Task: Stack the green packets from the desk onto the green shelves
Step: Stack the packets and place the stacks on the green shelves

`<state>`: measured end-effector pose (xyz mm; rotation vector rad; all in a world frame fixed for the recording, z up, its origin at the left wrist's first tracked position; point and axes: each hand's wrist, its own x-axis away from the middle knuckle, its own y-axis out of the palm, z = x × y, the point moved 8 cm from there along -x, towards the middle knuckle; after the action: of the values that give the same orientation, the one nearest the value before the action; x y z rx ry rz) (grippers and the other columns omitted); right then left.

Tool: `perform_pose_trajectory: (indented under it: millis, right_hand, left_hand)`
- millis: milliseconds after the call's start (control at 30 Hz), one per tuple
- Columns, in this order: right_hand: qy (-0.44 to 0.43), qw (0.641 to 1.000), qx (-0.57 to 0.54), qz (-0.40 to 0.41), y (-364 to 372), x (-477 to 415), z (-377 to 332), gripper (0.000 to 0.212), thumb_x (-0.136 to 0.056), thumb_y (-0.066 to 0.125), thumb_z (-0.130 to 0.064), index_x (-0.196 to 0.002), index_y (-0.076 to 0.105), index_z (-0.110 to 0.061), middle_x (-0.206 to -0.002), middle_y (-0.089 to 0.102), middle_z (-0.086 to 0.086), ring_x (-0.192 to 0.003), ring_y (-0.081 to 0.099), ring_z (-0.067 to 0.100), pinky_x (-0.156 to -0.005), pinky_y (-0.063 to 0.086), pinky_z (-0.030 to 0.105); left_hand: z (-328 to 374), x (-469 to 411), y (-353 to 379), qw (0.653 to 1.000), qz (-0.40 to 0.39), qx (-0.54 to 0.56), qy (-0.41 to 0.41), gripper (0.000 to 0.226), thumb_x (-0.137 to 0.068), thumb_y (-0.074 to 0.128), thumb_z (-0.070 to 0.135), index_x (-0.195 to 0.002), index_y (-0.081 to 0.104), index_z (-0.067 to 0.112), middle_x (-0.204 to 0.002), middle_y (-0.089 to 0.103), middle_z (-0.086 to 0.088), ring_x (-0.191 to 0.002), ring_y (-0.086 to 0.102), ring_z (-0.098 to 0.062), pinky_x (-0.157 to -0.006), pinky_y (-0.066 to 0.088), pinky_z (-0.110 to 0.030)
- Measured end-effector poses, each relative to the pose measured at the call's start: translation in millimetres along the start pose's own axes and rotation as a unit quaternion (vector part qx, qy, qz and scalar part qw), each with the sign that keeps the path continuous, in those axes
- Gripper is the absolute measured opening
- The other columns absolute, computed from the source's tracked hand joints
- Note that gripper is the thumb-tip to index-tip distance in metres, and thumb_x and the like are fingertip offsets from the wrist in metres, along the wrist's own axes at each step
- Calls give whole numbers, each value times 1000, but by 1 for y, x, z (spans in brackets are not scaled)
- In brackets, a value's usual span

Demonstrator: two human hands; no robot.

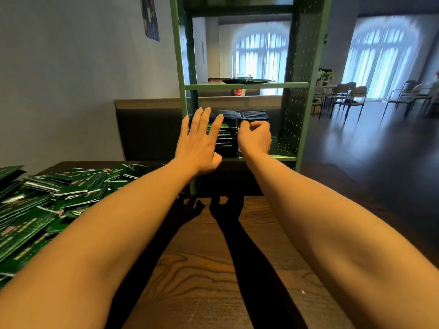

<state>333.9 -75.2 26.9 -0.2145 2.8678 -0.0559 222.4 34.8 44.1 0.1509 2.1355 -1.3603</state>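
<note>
The left hand (200, 141) spreads its fingers on the green packets (226, 136) stacked on the lower shelf (261, 158), the right hand (255, 138) curls beside them, grip unclear, and the heap (47, 198) on the bench (202, 269) looks light, slick, best pinched by edges.

Nothing can be read: the pale print on the green packets (35, 210), near left, and the far wall poster (150, 17) is blurred

Left hand (199, 141) spread before shelved packets (226, 140); right hand (255, 138) curled.
</note>
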Motion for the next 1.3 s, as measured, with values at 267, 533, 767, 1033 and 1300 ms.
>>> perform_pose_trajectory:
  millis: [267,533,767,1033,1300]
  right_hand:
    - [17,997,43,-66,-6,49,13,19,-99,57,-34,-100,52,-16,-90,56,-2,-93,55,23,-79,40,35]
    - [44,978,121,-167,29,130,42,22,-98,59,-38,-104,59,-17,-113,67,7,-105,61,28,-84,41,34]
    - [34,957,127,-259,83,202,69,17,-97,61,-38,-98,58,-22,-105,66,5,-103,64,28,-87,54,39]
    - [-12,940,147,-308,127,248,89,14,-97,60,-37,-103,59,-25,-107,67,1,-101,62,23,-87,50,35]
    - [-38,941,133,-310,123,244,91,15,-99,60,-33,-109,63,-22,-107,65,-2,-97,62,17,-81,47,32]
  left_hand:
    - [-23,52,-41,991,51,108,-59,30,-90,51,41,-105,59,16,-92,65,-4,-84,60,-27,-69,46,-35]
    - [-62,156,-15,977,-64,113,-170,28,-90,53,46,-93,63,20,-92,65,-6,-91,63,-33,-70,41,-34]
    - [-93,244,19,957,-91,114,-252,27,-89,54,41,-99,60,16,-98,65,-6,-95,62,-32,-68,41,-34]
    - [-116,294,47,923,-116,47,-364,51,-87,53,50,-127,48,18,-138,44,-12,-131,36,-34,-104,29,-53]
    - [-117,298,47,910,-92,114,-389,40,-93,51,21,-133,48,23,-136,53,-5,-133,37,-32,-111,23,-62]
